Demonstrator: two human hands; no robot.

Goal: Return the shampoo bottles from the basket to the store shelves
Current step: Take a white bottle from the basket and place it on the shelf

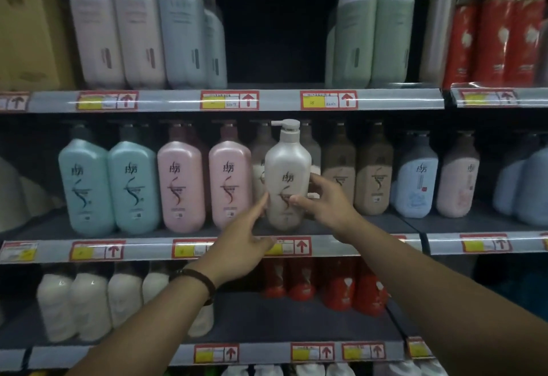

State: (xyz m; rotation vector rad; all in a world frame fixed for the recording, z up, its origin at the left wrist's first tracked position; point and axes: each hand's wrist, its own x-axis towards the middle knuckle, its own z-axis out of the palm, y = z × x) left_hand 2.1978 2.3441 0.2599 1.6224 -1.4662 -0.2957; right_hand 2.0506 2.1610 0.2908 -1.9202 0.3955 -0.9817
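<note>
At frame centre, a white bottle (286, 165) is upright at the front of the middle shelf (148, 250), ahead of the pink bottles (181, 186) and brown bottles (372, 183). The right hand (327, 205) grips its right side, thumb on the label. The left hand (244, 246) lays straight fingers against its lower left.

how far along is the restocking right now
Done: the middle shelf looks nearly full. In hand: the white pump bottle is at that shelf's front, right hand gripping it, left hand touching its side. Left: letting go; the basket is out of view, so the remainder is unknown.
</note>
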